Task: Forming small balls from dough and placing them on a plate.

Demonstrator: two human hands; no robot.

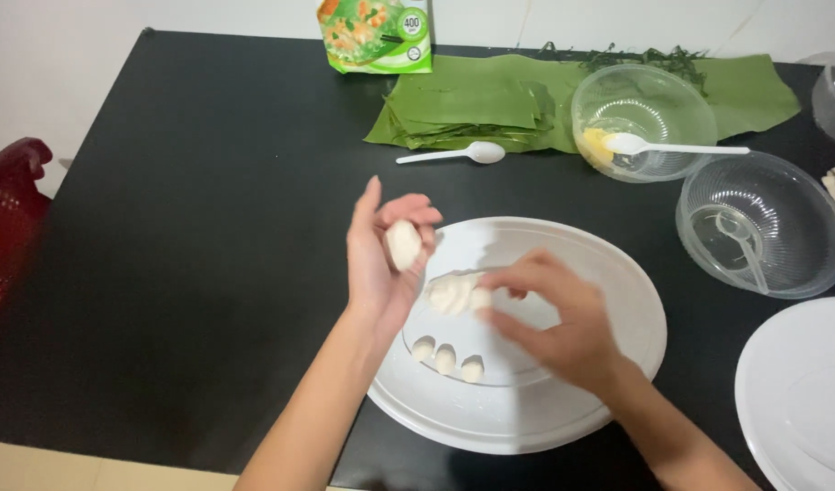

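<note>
Three finished pieces: small white dough balls [445, 356] lie in a row on the inner floor of the white oval tray [617, 273], near its front edge and just left of the right wrist.
Left hand: the left hand [381, 264] is raised over the tray's left rim, palm turned inward, fingers loosely curled around one dough piece [404, 244]. The hold is a cradle, not a squeeze.
Right hand: the right hand [554, 318] hovers low over the tray, thumb and fingertips narrowed to a pinch on the edge of the dough lump [452, 293].
Dough lump location: on the tray floor, between the two hands, behind the row of three.
Portioning, judged: pinch from the lump's edge rather than its middle, so each portion matches the three already laid down.
Shaping, judged: keep the cradled piece resting in the curled fingers and apply light pressure only. Soft dough will likely smear or flatten under a hard grip.
Placement, judged: set pieces apart from one another. Balls that touch are likely to stick.
Risk, judged: the lump may drag across the smooth tray when pulled. A short, clean pinch limits this.
Surroundings: a stack of green banana leaves [463, 105] and a white plastic spoon [454, 154] lie behind the tray on the black table [190, 227]. A clear bowl with yellow filling [643, 123] stands to the right rear, an empty clear bowl [763, 223] beside it.
</note>
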